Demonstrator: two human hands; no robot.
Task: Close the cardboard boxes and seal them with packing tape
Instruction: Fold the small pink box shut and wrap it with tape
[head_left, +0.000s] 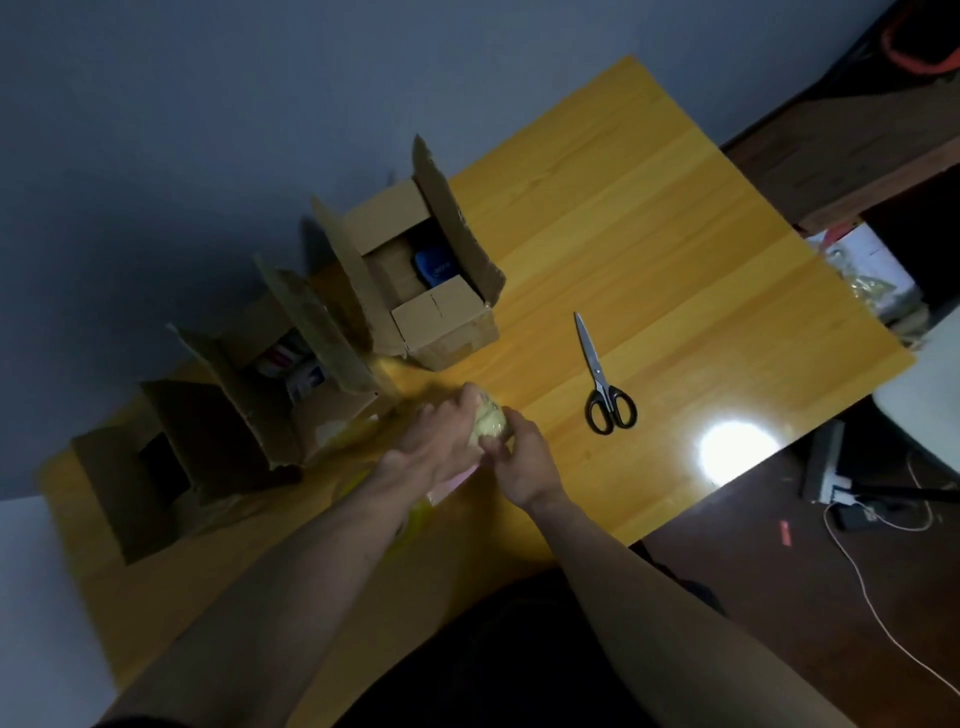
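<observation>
The left hand (441, 441) wraps its fingers over a pale yellowish roll of tape (488, 426), and the right hand (524, 467) pinches at the roll's near edge with thumb and fingertips, so both hands hold the same roll just above the table (649, 208). Judging by that pinch, the person seems to be hunting for the loose end of the tape; motion blur hides whether any strip is pulled free yet.

Nothing looks sealed so far. Beyond the left hand and slightly right of it stands an open box (431, 291) with its flaps up and a blue item showing inside. Left of the hands sits a second open box (270, 384), flaps raised, small packages visible in it. Farther left again is a third box (140, 478), dark inside and also unclosed. No tape shows across any top seam.

To the right of the right hand, well apart, lie the scissors (602, 384), untouched on the table.

So the work is at its start: all three boxes are left to fold shut, tape and cut
</observation>
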